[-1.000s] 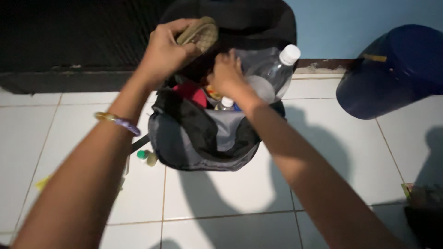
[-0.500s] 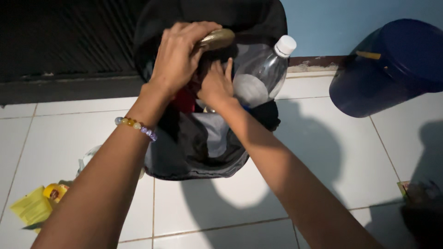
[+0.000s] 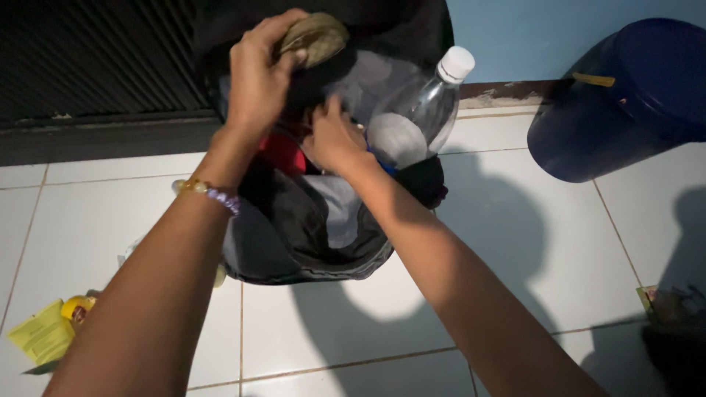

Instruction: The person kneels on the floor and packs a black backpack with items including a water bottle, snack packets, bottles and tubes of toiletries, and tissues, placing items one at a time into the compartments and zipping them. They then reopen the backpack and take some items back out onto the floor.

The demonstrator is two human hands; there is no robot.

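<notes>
Gripping the tan pouch (image 3: 312,37) tight in my left hand (image 3: 257,77), right hand (image 3: 331,136) open inside the backpack (image 3: 301,228), I feared nudging the clear bottle (image 3: 423,110) over.

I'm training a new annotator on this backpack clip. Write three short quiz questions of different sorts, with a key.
1. True or false: the left hand grips a flat tan pouch above the open backpack.
2. Multiple choice: the clear bottle with a white cap stands A) on the tiles, B) in the backpack, C) in the blue bin.
3. Where is the right hand?

Key
1. True.
2. B.
3. Reaching into the backpack's opening, beside the bottle; whether it holds anything cannot be told.
</notes>
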